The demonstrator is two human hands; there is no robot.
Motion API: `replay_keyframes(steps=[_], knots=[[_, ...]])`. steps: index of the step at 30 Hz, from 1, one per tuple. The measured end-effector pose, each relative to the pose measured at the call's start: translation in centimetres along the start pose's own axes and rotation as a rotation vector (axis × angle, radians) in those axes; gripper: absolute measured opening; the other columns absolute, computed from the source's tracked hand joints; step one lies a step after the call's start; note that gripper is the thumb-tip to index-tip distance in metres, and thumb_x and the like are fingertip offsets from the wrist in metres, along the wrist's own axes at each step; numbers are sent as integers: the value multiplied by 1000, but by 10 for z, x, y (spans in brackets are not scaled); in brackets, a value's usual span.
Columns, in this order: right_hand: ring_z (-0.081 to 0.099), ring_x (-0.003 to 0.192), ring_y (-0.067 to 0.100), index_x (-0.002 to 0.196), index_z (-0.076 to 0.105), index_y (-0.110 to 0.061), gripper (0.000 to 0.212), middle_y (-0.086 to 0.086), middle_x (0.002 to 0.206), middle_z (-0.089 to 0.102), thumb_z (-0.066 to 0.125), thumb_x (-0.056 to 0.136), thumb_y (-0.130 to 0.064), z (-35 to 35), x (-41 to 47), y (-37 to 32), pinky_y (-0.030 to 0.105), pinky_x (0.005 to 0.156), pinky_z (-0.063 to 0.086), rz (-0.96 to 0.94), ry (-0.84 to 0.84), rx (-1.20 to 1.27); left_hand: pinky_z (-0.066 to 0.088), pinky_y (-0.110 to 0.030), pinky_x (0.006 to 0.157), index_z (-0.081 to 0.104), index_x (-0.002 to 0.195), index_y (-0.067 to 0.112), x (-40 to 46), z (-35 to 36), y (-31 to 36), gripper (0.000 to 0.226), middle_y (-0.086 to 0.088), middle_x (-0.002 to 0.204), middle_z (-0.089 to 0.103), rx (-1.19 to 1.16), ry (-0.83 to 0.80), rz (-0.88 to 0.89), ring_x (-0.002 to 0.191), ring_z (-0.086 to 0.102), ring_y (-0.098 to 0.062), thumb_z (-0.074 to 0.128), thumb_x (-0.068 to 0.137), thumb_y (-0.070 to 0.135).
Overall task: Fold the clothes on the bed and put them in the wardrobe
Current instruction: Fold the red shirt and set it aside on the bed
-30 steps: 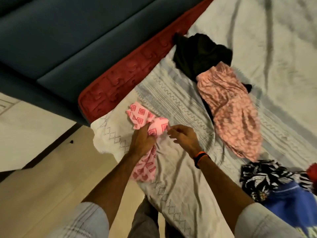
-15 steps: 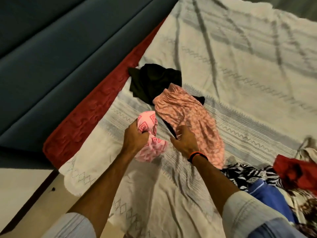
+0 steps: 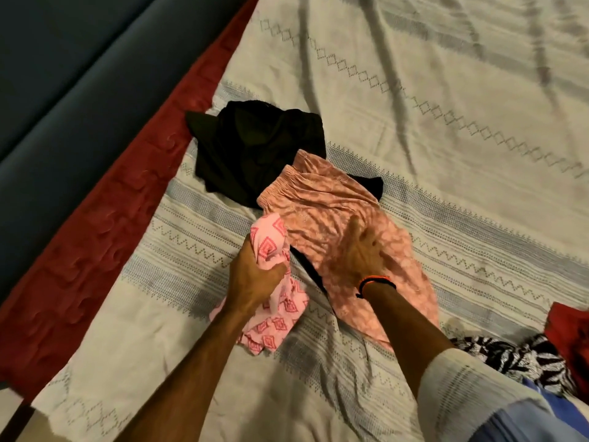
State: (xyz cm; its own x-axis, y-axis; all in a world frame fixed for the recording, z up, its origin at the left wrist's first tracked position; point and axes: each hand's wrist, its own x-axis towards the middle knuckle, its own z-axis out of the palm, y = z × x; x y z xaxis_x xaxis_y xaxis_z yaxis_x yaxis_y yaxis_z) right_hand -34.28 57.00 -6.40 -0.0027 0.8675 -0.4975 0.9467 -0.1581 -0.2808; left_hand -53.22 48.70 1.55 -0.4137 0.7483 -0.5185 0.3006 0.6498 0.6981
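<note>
While the left hand (image 3: 255,275) grips a bunched pink cloth (image 3: 274,301) just above the bed (image 3: 446,90), the right hand (image 3: 357,253), blurred, fingers seemingly spread, lies on salmon shorts (image 3: 334,218) atop a black garment (image 3: 255,148). Folding looks barely begun; next, likely, gathering the shorts.

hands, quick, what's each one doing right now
Left hand: closed around the pink patterned cloth.
Right hand: open, blurred, over the salmon garment; contact unclear.
</note>
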Motion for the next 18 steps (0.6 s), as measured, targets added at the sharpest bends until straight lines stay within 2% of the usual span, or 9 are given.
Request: replay_keyframes(steps=[3, 4, 6, 8, 10, 12, 14, 16, 18], knots=[[56, 108, 32, 150, 31, -15, 69, 28, 151, 31, 62, 89, -30, -6, 8, 7, 45, 89, 48, -111, -23, 53, 44, -14, 73, 47, 138, 16, 3, -1, 1, 74, 6, 109, 58, -17, 2, -17, 99, 60, -11, 84, 74, 16], [59, 105, 32, 140, 46, -13, 61, 26, 141, 47, 61, 83, -29, -8, 6, 6, 41, 85, 48, -133, -8, 118, 44, -21, 78, 46, 138, 15, 3, -1, -2, 77, 6, 110, 57, -31, -1, -19, 102, 58, -13, 86, 72, 18], [63, 90, 32, 113, 66, -10, 44, 18, 105, 69, 57, 73, -27, -18, -8, -1, 33, 71, 42, -149, 124, 307, 44, -21, 78, 42, 140, 17, -1, -1, 6, 84, 7, 112, 54, -62, -33, -25, 102, 54, -11, 88, 70, 27], [60, 78, 21, 98, 71, -12, 22, 6, 90, 71, 66, 79, -21, -28, -33, -20, 27, 67, 38, -179, 200, 571, 45, -20, 75, 40, 141, 21, -11, 0, 18, 89, 6, 116, 56, -109, -77, -23, 104, 55, -13, 83, 68, 50], [59, 76, 15, 98, 70, -18, 20, -2, 91, 71, 71, 79, -26, -29, -55, -45, 28, 67, 43, -260, 68, 725, 55, -34, 76, 43, 139, 21, -12, 3, 29, 82, -5, 114, 65, -227, -105, -76, 98, 65, -27, 70, 75, 63], [61, 78, 23, 95, 67, -20, 25, 2, 88, 69, 70, 75, -33, -34, -78, -62, 35, 67, 49, -361, -63, 804, 57, -35, 64, 53, 130, 10, -20, -3, 45, 54, -12, 98, 69, -432, -83, -164, 77, 68, -26, 64, 89, 44], [64, 82, 23, 104, 67, -18, 31, 1, 91, 69, 71, 75, -30, -33, -91, -70, 37, 72, 52, -437, -139, 862, 58, -27, 63, 62, 118, 0, -22, -16, 48, 42, -15, 95, 72, -612, -48, -279, 77, 71, -25, 70, 87, 28], [64, 82, 11, 111, 68, -15, 35, -7, 93, 68, 75, 78, -24, -30, -94, -65, 31, 76, 54, -495, -220, 846, 56, -21, 57, 64, 105, -3, -22, -24, 42, 35, -15, 87, 71, -601, -4, -381, 74, 69, -27, 74, 82, 21], [67, 87, 12, 116, 68, -11, 36, 0, 98, 71, 74, 81, -13, -32, -97, -65, 33, 82, 57, -516, -339, 862, 49, -18, 45, 59, 101, 1, -24, -38, 36, 29, -11, 83, 66, -513, 141, -399, 68, 61, -22, 74, 80, 13]])
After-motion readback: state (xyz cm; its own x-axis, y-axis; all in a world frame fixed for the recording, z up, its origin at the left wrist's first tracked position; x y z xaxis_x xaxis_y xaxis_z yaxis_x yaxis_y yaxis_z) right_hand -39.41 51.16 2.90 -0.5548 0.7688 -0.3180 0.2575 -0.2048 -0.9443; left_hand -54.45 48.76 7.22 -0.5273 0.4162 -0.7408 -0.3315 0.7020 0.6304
